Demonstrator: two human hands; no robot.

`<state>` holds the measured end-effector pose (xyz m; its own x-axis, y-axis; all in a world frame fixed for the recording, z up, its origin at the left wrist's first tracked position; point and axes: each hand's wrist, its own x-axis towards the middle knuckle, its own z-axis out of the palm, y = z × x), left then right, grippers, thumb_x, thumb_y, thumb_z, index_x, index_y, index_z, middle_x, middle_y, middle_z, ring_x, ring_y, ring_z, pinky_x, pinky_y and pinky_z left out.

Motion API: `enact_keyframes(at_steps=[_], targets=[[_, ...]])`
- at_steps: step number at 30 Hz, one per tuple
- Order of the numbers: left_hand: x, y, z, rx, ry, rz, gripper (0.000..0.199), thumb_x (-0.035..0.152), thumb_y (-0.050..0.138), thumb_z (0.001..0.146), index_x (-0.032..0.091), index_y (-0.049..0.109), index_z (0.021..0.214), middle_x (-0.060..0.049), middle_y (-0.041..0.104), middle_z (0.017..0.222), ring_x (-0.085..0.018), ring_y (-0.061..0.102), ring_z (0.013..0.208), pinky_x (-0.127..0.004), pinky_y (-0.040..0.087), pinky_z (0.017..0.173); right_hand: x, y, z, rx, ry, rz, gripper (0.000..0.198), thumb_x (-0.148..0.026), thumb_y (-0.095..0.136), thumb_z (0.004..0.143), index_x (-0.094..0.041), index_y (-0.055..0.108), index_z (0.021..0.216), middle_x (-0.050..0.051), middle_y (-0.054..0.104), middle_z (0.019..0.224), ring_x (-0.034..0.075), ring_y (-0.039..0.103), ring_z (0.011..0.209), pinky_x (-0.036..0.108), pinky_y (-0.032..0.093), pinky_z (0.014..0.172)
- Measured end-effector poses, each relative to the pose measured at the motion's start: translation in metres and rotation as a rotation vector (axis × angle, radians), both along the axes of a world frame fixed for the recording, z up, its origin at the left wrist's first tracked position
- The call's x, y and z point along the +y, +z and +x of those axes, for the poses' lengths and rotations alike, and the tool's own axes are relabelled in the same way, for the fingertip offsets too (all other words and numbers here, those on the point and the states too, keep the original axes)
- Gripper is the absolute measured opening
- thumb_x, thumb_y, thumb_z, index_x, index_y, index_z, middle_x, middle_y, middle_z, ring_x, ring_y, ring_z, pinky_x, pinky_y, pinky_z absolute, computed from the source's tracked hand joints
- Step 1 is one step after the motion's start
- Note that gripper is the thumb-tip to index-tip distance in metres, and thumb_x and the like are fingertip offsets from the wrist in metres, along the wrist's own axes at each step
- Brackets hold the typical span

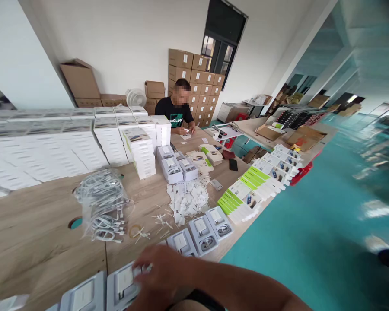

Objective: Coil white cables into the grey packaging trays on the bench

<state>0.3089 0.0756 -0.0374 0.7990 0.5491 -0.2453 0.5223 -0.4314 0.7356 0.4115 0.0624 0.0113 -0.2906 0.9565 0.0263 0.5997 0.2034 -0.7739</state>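
Observation:
My right hand reaches in from the lower right, over a grey packing tray near the table's front edge. Its fingers are bent together by a small whitish thing; blur hides what they hold. Below it, a smeared patch of skin looks like my left hand, with its fingers hidden. The tray carries a white rectangular piece. On one side stands a similar tray; on the other, more trays hold white blocks and coiled grey cables.
A plastic bag of cables lies left of a heap of white paper pieces. Stacked white boxes line the back left. Green-and-white boxes run along the right edge. A co-worker sits across the table.

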Motion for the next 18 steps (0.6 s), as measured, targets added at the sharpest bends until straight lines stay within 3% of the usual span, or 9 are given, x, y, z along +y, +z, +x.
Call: enact_keyframes(at_steps=[3,6,9,11,14,18], targets=[[0.011,-0.016,-0.046,-0.016,0.098,-0.001,0.037,0.045,0.041,0.087,0.023,0.070,0.093,-0.006,0.071,0.087,-0.022,0.064,0.081,-0.027,0.050,0.074,-0.031,-0.042,0.106,-0.188,-0.563,-0.063,0.042,-0.033,0.056,0.085,-0.025,0.059,0.126,0.007,0.065,0.123,0.026,0.058,0.115,0.040,0.044,0.098],[0.013,-0.037,-0.089,0.025,0.224,-0.089,0.034,0.055,0.045,0.086,0.029,0.066,0.094,-0.001,0.070,0.081,-0.020,0.063,0.076,-0.027,0.048,0.073,-0.075,-0.084,0.198,-0.402,-0.893,-0.315,0.058,-0.031,0.054,0.084,-0.020,0.044,0.141,0.012,0.050,0.142,0.029,0.044,0.131,0.042,0.039,0.106],[0.007,-0.047,-0.107,0.063,0.246,-0.173,0.040,0.061,0.042,0.085,0.029,0.064,0.094,0.000,0.069,0.080,-0.020,0.063,0.077,-0.028,0.047,0.073,-0.102,-0.117,0.243,-0.443,-1.015,-0.452,0.076,-0.028,0.055,0.080,-0.013,0.028,0.149,0.019,0.031,0.154,0.038,0.034,0.138,0.051,0.038,0.105],[0.003,-0.044,-0.104,0.090,0.223,-0.200,0.040,0.060,0.041,0.086,0.028,0.064,0.095,0.000,0.069,0.083,-0.021,0.063,0.081,-0.029,0.047,0.076,-0.106,-0.134,0.253,-0.428,-1.038,-0.492,0.082,-0.026,0.056,0.078,-0.014,0.022,0.151,0.018,0.029,0.155,0.037,0.034,0.138,0.048,0.039,0.104],[0.000,-0.037,-0.089,0.140,0.199,-0.220,0.038,0.056,0.042,0.088,0.027,0.063,0.100,-0.001,0.070,0.090,-0.021,0.063,0.087,-0.029,0.047,0.080,-0.102,-0.150,0.260,-0.401,-1.070,-0.538,0.075,-0.025,0.053,0.080,-0.013,0.027,0.149,0.018,0.041,0.148,0.033,0.043,0.131,0.043,0.042,0.099],[-0.003,-0.033,-0.072,0.148,0.187,-0.209,0.036,0.051,0.041,0.091,0.026,0.062,0.106,-0.002,0.070,0.098,-0.021,0.063,0.092,-0.030,0.047,0.083,-0.098,-0.159,0.275,-0.363,-1.108,-0.552,0.056,-0.020,0.050,0.081,-0.013,0.049,0.136,0.017,0.058,0.131,0.030,0.057,0.113,0.038,0.045,0.088]])
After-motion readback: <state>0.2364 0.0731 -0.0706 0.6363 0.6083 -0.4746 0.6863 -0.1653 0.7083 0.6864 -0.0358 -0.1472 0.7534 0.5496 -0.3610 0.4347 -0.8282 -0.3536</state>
